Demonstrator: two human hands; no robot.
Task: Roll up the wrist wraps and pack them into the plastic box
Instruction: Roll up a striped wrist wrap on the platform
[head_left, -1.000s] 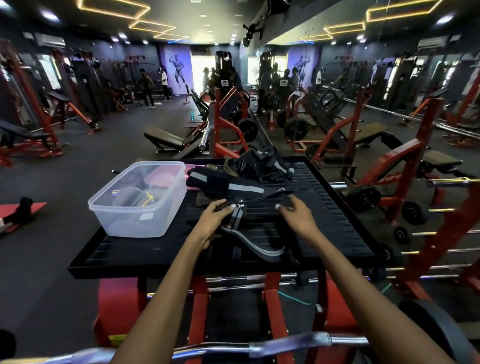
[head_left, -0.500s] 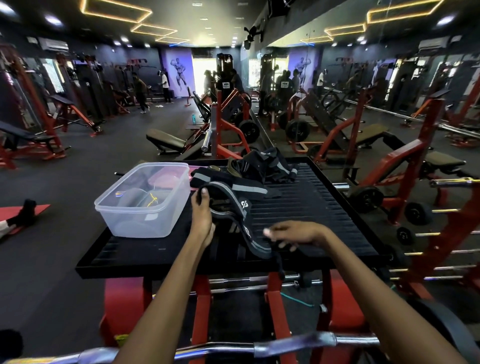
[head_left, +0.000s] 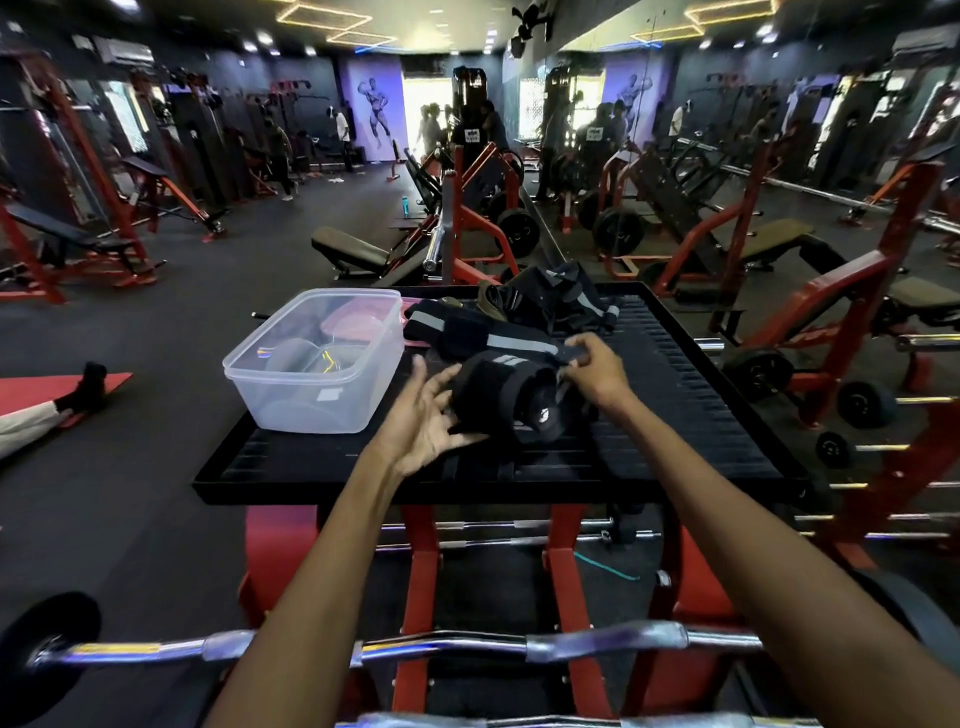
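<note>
A black wrist wrap (head_left: 501, 397) with grey stripes lies partly rolled into a thick bundle in the middle of the black ribbed platform (head_left: 691, 415). My left hand (head_left: 426, 421) is spread, palm up, with its fingers against the roll's left side. My right hand (head_left: 595, 366) pinches the wrap's strap end at the roll's upper right. More black wraps (head_left: 550, 304) with grey bands lie heaped at the platform's far edge. The clear plastic box (head_left: 317, 364) stands open on the platform's left part, just left of my left hand.
A chrome curl bar (head_left: 467, 647) crosses the view below my forearms. Red machine frames and weight plates stand to the right. A person's leg lies on a red mat (head_left: 67, 384) at the left. People stand far back in the gym.
The wrap, stretched loose between my hands before, is now wound into a bundle. My left hand let go and opened against it; my right hand moved up from the near edge to the strap end.
</note>
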